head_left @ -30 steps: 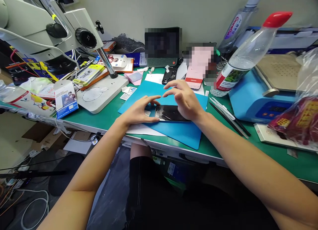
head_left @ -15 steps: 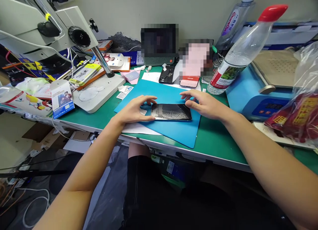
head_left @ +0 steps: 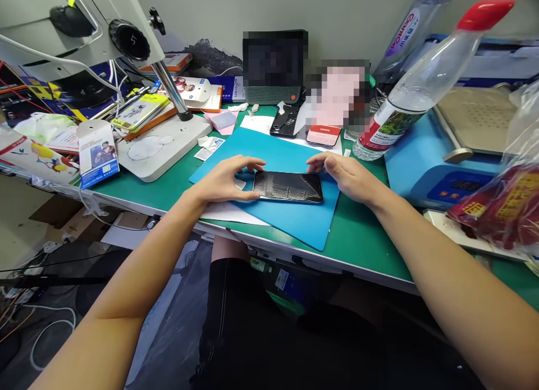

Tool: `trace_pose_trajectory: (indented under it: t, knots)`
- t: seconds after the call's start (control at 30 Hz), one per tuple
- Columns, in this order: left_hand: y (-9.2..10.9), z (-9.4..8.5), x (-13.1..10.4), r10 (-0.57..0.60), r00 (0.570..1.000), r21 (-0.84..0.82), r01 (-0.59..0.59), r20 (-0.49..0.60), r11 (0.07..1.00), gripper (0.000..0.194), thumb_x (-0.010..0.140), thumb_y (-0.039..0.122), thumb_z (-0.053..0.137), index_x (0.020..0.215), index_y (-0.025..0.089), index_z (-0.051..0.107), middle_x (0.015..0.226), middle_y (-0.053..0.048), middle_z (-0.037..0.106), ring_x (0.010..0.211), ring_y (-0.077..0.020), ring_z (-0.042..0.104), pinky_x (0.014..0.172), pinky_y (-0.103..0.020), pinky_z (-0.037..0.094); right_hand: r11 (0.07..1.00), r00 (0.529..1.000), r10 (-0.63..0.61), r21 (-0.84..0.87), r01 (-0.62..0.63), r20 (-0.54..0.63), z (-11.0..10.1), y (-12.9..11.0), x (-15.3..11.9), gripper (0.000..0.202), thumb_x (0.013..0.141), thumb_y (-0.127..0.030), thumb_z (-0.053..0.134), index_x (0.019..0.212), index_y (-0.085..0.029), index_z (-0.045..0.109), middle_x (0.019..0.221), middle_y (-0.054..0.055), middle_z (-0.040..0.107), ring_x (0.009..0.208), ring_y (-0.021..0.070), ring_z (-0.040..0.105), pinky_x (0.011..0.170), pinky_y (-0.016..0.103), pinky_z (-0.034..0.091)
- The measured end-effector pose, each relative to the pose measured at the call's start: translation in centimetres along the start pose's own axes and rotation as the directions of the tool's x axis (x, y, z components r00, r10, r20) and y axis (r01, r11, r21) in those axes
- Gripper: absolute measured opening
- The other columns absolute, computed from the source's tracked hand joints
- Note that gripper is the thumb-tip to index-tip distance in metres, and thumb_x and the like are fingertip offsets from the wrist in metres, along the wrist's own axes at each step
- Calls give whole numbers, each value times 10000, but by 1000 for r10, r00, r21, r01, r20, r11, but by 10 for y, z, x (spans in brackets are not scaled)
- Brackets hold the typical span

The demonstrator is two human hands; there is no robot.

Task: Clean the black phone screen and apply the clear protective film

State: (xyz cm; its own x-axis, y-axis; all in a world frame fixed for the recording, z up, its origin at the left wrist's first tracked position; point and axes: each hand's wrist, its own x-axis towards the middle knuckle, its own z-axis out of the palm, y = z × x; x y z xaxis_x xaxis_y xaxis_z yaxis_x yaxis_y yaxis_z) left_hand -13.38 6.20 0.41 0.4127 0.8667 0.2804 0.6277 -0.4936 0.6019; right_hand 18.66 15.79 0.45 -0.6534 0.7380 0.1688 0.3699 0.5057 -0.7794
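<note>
A black phone [head_left: 288, 187] with a creased, reflective screen lies flat on a blue mat [head_left: 290, 224]. My left hand [head_left: 229, 179] is at its left end, thumb and fingers spread around the corners, the thumb at the near corner. A small white piece [head_left: 240, 184] shows beside that hand's palm. Beyond the phone's far right corner, my right hand [head_left: 343, 174] hovers with curled fingers and a raised thumb; nothing shows in it.
A microscope stand [head_left: 155, 154] is at the left. Behind the mat are a black phone [head_left: 284, 120], a red-and-white phone [head_left: 323, 134] and a speaker-like device [head_left: 273, 93]. A red-capped bottle [head_left: 391, 118] and blue machine [head_left: 425, 171] stand right.
The view has shifted slightly. My right thumb has lifted away from the phone's far right corner. My left hand stays at the left end.
</note>
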Motion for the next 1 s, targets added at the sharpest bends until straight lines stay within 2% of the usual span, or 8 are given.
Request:
trace_pose_trajectory:
  t: [0.23,0.43,0.53,0.67,0.73,0.9,1.0]
  knots:
    - [-1,1,1,0,1000,40,0,0,999,557,820,482,817,1300,220,716,1212,-95,757,1095,-261,687,987,-403,549,999,1000,8,47,-7,-22,1,1,0,826,865,-931,348,1018,-249,787,1027,102,793,968,290,702,898,442,534]
    - [-1,2,2,-47,999,31,47,2,998,544,826,519,811,1284,235,736,1210,-90,759,1129,-266,679,1018,-419,539,998,999,9,69,-6,-37,1,3,1,824,866,-927,365,1011,-243,800,1017,104,800,975,289,714,909,446,537]
    - [2,-1,3,-120,993,0,120,1,993,525,843,563,778,1259,243,757,1210,-85,770,1134,-280,689,1014,-423,536,998,999,-4,66,8,-53,1,3,0,823,883,-916,344,1009,-241,799,1034,106,798,965,282,712,900,444,535]
    - [8,-9,10,-273,960,-67,277,58,959,510,903,626,682,1247,260,772,1271,-79,769,1157,-293,693,950,-390,552,996,995,-7,87,16,-102,0,3,-1,796,898,-896,356,1007,-243,797,1071,109,794,961,280,716,868,435,546]
    - [11,-11,13,-307,949,-58,311,67,949,497,936,655,622,1182,262,801,1237,-69,785,1128,-291,703,936,-379,550,994,994,-12,104,24,-112,0,3,-1,767,913,-876,373,1000,-241,796,1069,110,795,959,278,717,849,431,553]
    - [9,-11,22,-318,948,-79,320,37,944,658,970,765,473,1019,220,840,1145,-88,815,1094,-290,726,994,-386,533,990,990,11,138,9,-142,3,5,0,734,940,-839,393,993,-226,793,1030,114,801,953,272,724,820,415,568]
    - [5,-9,29,-352,936,-79,353,28,932,722,988,773,411,943,190,834,1122,-118,819,1036,-272,736,978,-385,536,988,984,36,152,-9,-176,4,6,1,735,936,-837,414,1022,-210,788,1005,117,796,925,260,721,815,405,575]
